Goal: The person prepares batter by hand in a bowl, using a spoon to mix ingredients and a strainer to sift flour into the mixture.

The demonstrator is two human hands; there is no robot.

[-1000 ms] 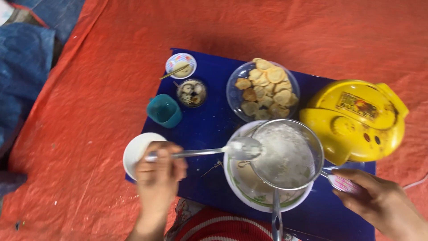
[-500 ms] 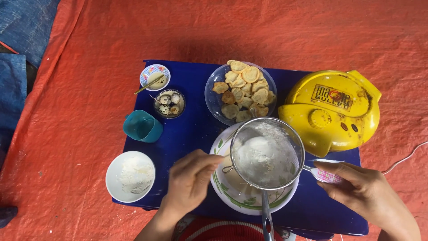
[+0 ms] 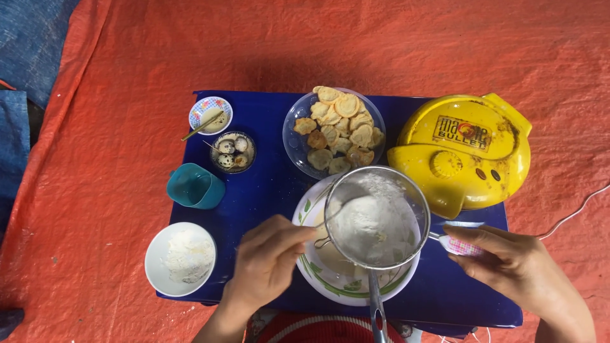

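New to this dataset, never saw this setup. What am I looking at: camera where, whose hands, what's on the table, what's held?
No machine here: a person works with bare hands, filmed by one camera on their head looking down. On a blue table over an orange tarp, the left hand holds a spoon in the flour of a metal sieve, which sits over a white patterned bowl. The right hand holds the sieve's handle. Around: a glass bowl of small pastries, a yellow appliance, a teal cup, a white bowl of flour, and two small dishes.
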